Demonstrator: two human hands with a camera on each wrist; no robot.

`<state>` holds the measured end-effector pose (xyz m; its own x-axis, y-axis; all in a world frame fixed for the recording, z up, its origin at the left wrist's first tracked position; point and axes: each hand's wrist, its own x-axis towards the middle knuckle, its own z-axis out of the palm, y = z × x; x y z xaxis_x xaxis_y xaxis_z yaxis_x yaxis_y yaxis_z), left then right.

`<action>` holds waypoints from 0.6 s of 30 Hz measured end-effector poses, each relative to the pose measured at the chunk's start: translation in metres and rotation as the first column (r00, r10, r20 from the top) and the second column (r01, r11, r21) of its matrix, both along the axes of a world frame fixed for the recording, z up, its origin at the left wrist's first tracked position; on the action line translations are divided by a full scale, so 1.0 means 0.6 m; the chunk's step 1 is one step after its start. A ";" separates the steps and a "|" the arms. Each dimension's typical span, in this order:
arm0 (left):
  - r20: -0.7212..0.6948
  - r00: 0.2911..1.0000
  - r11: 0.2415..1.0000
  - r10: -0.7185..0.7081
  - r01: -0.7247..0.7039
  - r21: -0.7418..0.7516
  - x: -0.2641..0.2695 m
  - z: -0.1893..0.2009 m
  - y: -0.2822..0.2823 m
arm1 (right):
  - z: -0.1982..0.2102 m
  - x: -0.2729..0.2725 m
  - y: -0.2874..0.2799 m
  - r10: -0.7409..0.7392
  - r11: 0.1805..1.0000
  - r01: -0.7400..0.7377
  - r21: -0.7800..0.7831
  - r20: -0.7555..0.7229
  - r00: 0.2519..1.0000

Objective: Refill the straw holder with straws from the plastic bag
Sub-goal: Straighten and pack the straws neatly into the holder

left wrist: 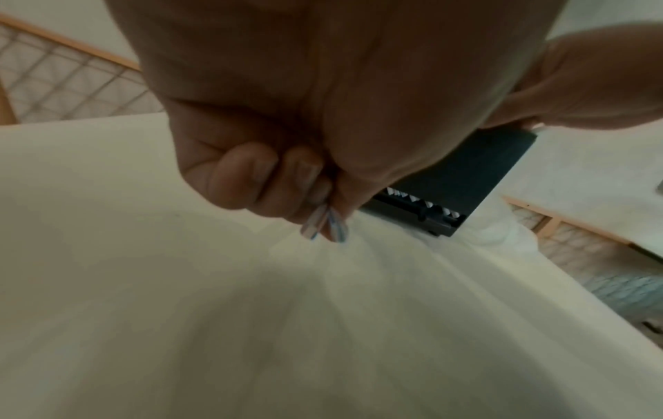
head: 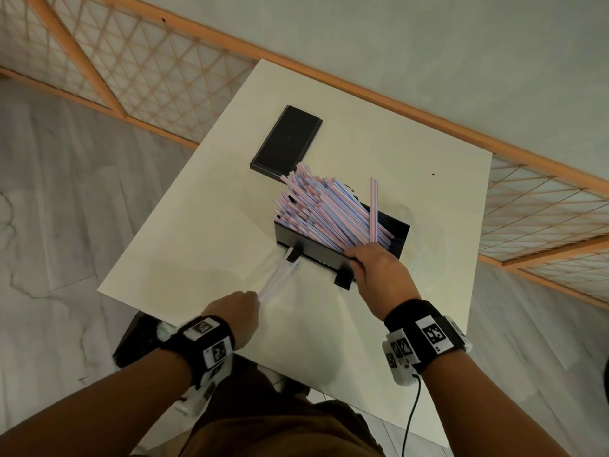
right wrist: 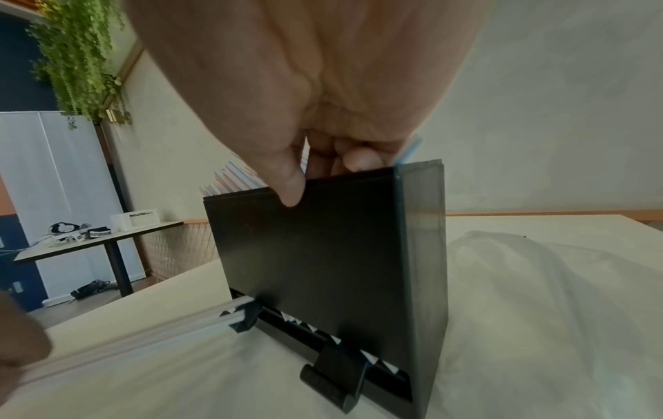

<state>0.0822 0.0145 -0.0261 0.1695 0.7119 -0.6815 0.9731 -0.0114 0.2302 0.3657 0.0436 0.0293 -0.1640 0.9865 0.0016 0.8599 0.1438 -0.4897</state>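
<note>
The black straw holder (head: pixel 329 252) stands on the white table (head: pixel 428 308), heaped with red-and-blue striped straws (head: pixel 316 206) that jut over its far left rim. One straw (head: pixel 373 209) sticks up on its own. My right hand (head: pixel 359 262) grips the holder's near right top edge, thumb on the front face (right wrist: pixel 290 184) and fingers over the rim. My left hand (head: pixel 245 300) is a fist round a few straws (head: pixel 275 277) that reach to the holder's bottom slot; their ends (left wrist: pixel 324 224) poke out below the fist. A clear plastic bag (right wrist: pixel 556 283) lies crumpled under and around the holder.
A flat black lid (head: pixel 286 140) lies on the table behind the holder. The table's near left edge (head: pixel 131 298) is close to my left wrist. A wooden lattice railing (head: pixel 148 77) runs behind. A cable (head: pixel 412 413) hangs from my right wristband.
</note>
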 end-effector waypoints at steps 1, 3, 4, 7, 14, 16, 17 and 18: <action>0.005 0.999 0.999 -0.032 0.032 -0.015 -0.009 0.008 -0.009 | 0.000 0.000 0.000 -0.002 1.000 0.002 0.000 -0.004 1.000; 0.031 0.995 0.996 -0.091 0.092 -0.024 -0.023 0.028 -0.028 | 0.003 0.000 -0.002 -0.004 1.000 0.004 -0.015 0.000 1.000; 0.039 0.991 0.992 -0.126 0.126 0.001 -0.027 0.041 -0.039 | 0.005 0.000 -0.003 -0.001 1.000 0.001 -0.023 -0.001 1.000; 0.106 0.962 0.929 -0.251 0.209 0.305 -0.027 0.091 -0.054 | 0.023 -0.001 -0.007 -0.051 0.999 0.052 0.007 -0.039 0.998; -0.025 0.966 0.814 -0.257 0.230 0.534 0.064 0.227 0.058 | 0.132 0.012 -0.017 -0.266 0.913 0.330 0.240 -0.262 0.928; -0.013 0.956 0.786 -0.294 0.250 0.566 0.085 0.237 0.100 | 0.136 0.020 -0.009 -0.305 0.900 0.368 0.233 -0.267 0.914; -0.015 0.948 0.780 -0.318 0.270 0.565 0.091 0.238 0.119 | 0.131 0.027 -0.004 -0.330 0.897 0.380 0.225 -0.228 0.916; -0.025 0.940 0.774 -0.342 0.296 0.559 0.094 0.238 0.136 | 0.123 0.035 0.002 -0.353 0.901 0.381 0.208 -0.159 0.922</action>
<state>0.1384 0.0963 0.1166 0.4873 0.8564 -0.1707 0.8713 -0.4638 0.1602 0.3864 0.0445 0.1033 0.2248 0.9462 0.2325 0.8132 -0.0507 -0.5798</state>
